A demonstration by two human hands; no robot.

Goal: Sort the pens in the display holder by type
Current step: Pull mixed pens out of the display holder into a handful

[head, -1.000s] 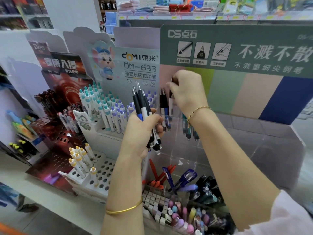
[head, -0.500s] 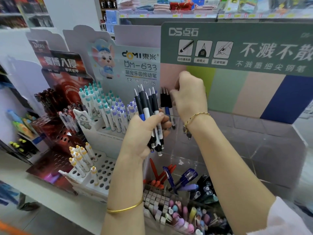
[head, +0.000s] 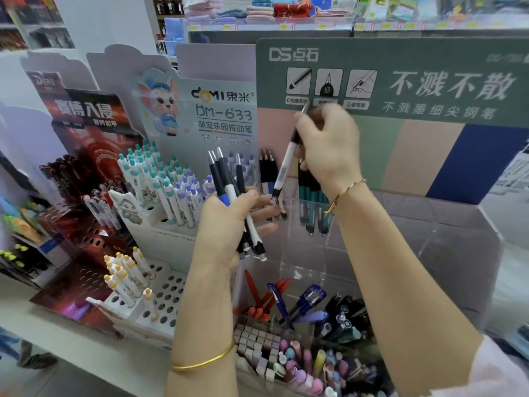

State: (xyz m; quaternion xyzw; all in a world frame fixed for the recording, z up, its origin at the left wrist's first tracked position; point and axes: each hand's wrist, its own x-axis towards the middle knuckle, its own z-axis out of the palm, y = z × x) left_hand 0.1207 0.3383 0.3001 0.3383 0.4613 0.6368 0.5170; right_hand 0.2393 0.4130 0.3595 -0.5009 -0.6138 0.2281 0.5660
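At a shop's clear holder (head: 412, 224), the right hand (head: 329, 147) is pinching one white pen (head: 284, 167), tilted, its tip nearing the left hand (head: 229, 224), which is gripping a bundle (head: 229, 184) of black-and-white pens. More pens (head: 312, 202) are standing in the holder's upper tier behind.

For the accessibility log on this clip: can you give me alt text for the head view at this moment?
The right hand holds one black-and-white pen tilted above a clear holder, while the left hand grips a bundle of pens. Teal pens stand in the holder; cardboard pen displays stand to the left.
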